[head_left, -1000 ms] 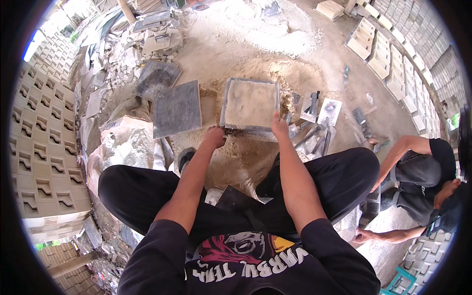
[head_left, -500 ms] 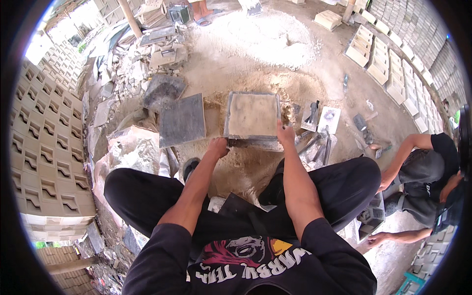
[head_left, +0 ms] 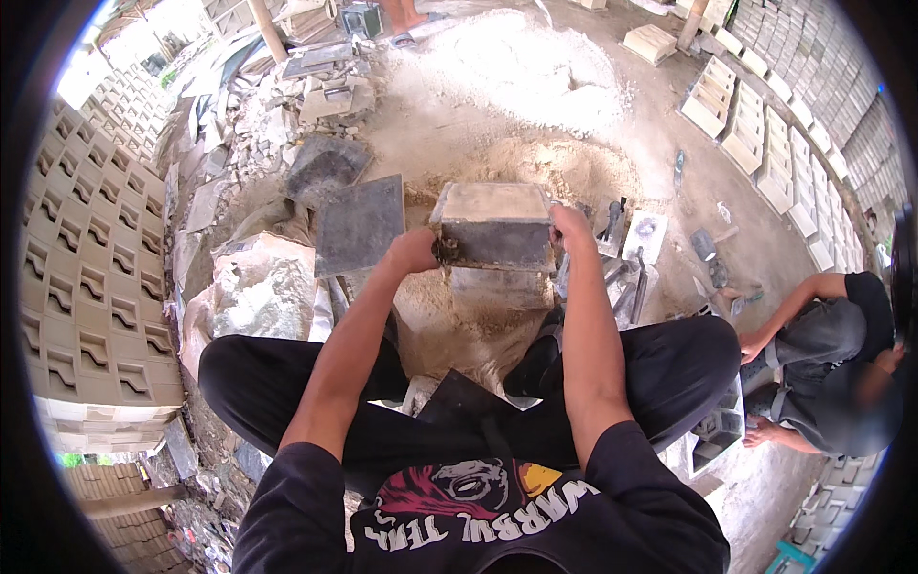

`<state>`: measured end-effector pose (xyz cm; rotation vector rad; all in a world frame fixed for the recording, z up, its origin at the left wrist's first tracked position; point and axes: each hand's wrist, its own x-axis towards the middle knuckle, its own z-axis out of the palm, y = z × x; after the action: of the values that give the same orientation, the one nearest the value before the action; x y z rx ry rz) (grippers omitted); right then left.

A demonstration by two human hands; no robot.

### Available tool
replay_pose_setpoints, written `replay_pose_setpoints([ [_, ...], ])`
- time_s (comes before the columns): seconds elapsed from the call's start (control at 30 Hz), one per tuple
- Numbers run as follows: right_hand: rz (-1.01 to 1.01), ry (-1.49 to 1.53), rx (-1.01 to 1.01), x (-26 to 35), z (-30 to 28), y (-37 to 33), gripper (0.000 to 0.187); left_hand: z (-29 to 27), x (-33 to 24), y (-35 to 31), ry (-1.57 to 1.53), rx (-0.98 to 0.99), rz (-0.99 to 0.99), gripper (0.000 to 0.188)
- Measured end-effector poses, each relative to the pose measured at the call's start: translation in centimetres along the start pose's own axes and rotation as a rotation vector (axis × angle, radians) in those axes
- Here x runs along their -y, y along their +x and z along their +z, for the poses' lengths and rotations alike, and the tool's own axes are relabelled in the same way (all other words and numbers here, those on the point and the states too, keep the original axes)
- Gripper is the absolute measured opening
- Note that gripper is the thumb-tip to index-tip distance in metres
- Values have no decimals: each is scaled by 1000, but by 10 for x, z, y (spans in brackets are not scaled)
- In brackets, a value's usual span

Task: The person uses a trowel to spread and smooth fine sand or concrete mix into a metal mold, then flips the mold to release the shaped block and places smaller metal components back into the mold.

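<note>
In front of me is a dark, box-shaped block mould with pale sandy material level across its top. It is tilted, so its dark near side faces me. At its left end, my left hand is closed on the edge. My right hand grips the opposite end, fingers wrapped over the side. Under the mould's near side shows a dusty, pale block-like support. A flat dark square plate lies just left of my left hand.
A white-topped small plate and dark tools lie right of the mould; a mallet lies farther right. A sack of white powder sits left. Pale blocks line the far right. A co-worker crouches at right beside another mould.
My hands have tipped the mould, so its near side has come up into view and its top looks narrower. The co-worker's lower hand has moved closer to the mould beside them.
</note>
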<state>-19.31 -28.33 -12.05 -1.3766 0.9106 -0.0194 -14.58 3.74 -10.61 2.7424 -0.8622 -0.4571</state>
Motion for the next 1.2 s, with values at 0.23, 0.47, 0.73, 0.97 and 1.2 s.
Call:
replay_pose_setpoints([
  [0.23,55,163,216,39,-1,44,52,-36,17,47,-72,-97,4,31],
  [0.47,-490,-806,-123,72,4,79,80,-54,40,128,-21,-295,26,26],
  [0.73,-317,-692,-250,-20,-41,155,62,-74,31,157,39,-249,-13,23],
  [0.97,-533,-878,-347,-68,-22,168,39,-72,60,181,109,-262,4,17],
  [1.2,-445,-794,-408,-57,8,185,43,-80,61,187,135,-213,4,18],
])
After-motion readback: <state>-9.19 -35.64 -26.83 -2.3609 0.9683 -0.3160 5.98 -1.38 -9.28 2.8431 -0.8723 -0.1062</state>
